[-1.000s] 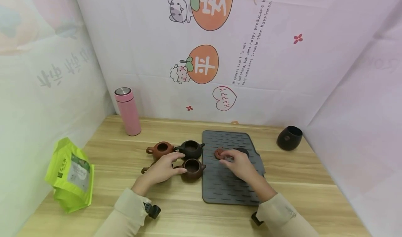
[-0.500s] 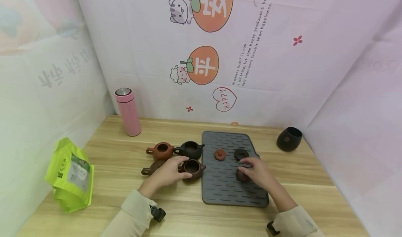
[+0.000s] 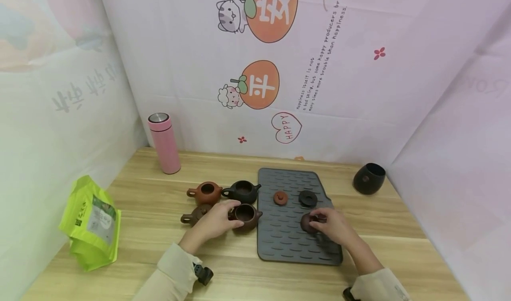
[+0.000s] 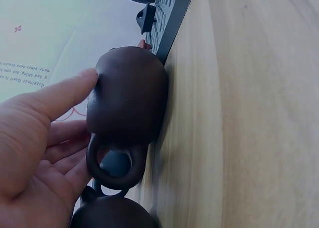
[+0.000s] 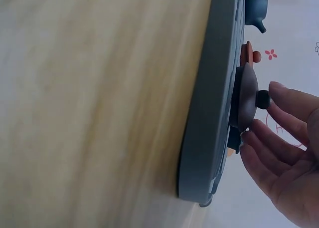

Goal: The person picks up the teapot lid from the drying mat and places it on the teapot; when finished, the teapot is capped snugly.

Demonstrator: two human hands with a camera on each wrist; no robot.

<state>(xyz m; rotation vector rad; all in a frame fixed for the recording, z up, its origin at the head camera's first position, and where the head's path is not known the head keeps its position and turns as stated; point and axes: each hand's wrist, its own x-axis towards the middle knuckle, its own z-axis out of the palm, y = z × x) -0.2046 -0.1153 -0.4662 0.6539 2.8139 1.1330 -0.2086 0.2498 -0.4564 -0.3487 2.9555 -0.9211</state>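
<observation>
My left hand (image 3: 217, 219) holds a dark brown lidless teapot (image 3: 251, 223) by its rim and handle side; in the left wrist view its thumb lies at the rim of the teapot (image 4: 129, 96), the other fingers behind it. With my right hand (image 3: 337, 224) I pinch the knob of a dark brown teapot lid (image 3: 306, 224) on the grey mat (image 3: 279, 248). In the right wrist view the thumb and a finger are at the knob of the lid (image 5: 248, 98), with other fingertips by its edge. A reddish lid (image 3: 281, 198) and a black lid (image 3: 308, 198) lie farther back.
An open reddish teapot (image 3: 205, 194), an open black teapot (image 3: 243, 193) and a lidded brown teapot (image 3: 194, 216) stand around the left hand. A pink thermos (image 3: 165, 146) and green bag (image 3: 92, 225) are at left, a black cup (image 3: 369, 179) at back right.
My right hand has left the reddish lid and moved right and nearer to the dark brown lid, taking its knob. The left hand has shifted slightly right onto the dark brown teapot.
</observation>
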